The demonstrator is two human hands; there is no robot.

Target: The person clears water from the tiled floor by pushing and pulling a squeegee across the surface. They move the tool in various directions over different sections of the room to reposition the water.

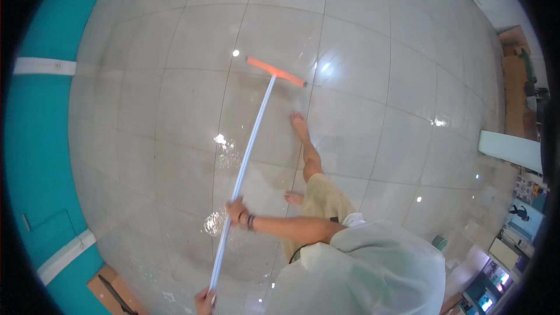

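Note:
A floor squeegee with an orange head (276, 72) and a long pale metal handle (251, 144) slants across the view. Its head rests on the wet tiled floor (344, 140). My right hand (238, 212), with dark bands at the wrist, is wrapped round the middle part of the handle. Lower down, at the bottom edge, my left hand (204, 301) grips the handle's end; its forearm is out of view. My bare foot (298, 119) stands below the squeegee head, and the other bare foot (293, 198) is closer to my shorts.
A teal wall (41, 151) with white pillars runs along the left. At its lower end lies a brown cardboard box (116, 291) with a dark strip on it. Cardboard (514, 90), a white panel (508, 150) and cluttered shelves with lit screens (487, 300) line the right side. Water shines on the tiles.

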